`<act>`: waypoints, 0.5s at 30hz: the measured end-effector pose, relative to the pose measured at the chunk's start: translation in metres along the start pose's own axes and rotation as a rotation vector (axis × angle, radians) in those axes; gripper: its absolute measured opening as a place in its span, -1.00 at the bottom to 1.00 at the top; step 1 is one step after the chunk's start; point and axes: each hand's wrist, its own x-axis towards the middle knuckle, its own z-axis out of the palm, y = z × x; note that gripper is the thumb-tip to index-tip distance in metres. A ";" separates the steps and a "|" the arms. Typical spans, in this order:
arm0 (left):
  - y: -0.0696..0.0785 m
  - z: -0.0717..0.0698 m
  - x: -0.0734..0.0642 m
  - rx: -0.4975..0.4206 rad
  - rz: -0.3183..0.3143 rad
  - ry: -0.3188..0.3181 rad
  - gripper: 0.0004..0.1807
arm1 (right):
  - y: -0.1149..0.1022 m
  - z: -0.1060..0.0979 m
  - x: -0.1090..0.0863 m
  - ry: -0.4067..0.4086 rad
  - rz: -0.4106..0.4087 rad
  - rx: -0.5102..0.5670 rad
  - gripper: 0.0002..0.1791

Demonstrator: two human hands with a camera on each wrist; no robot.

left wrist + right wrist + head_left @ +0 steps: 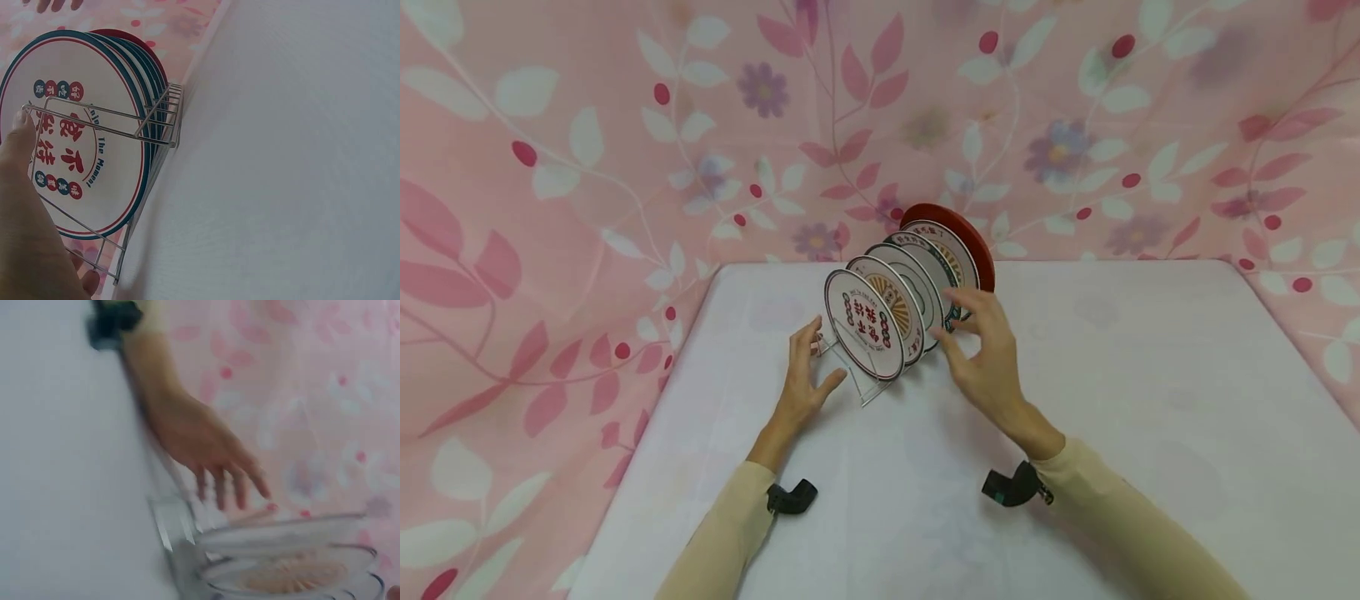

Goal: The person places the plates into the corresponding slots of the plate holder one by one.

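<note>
Several round printed plates stand on edge in a wire rack. The front plate is white with a dark rim and red characters; a plate with a sunburst print stands behind it, and a red disc is rearmost. My left hand is at the rack's near end, fingers extended at one side and thumb by the wire. In the left wrist view its thumb tip meets a wire corner. My right hand has its fingers spread, thumb and forefinger beside the middle plates' right edges, gripping nothing visible.
The rack stands toward the back of a white-covered table. A pink floral cloth hangs behind and along the sides. Each wrist carries a black camera mount. The right wrist view is blurred.
</note>
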 end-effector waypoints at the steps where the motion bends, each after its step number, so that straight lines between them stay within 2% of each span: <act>1: 0.007 -0.001 0.001 -0.003 -0.007 -0.005 -0.10 | -0.005 0.005 -0.008 -0.016 -0.036 0.014 -0.44; 2: 0.013 -0.002 0.001 -0.007 -0.014 -0.010 -0.11 | -0.009 0.010 -0.015 -0.030 -0.067 0.030 -0.46; 5: 0.012 -0.003 0.002 -0.014 -0.040 -0.028 -0.13 | -0.015 0.026 -0.034 -0.072 -0.144 0.053 -0.44; 9: -0.013 0.000 -0.002 -0.026 -0.046 -0.037 -0.13 | -0.015 0.044 -0.053 -0.125 -0.190 0.021 -0.36; 15: -0.015 0.001 -0.002 -0.018 -0.025 -0.036 -0.09 | -0.012 0.068 -0.068 -0.188 -0.224 -0.062 -0.28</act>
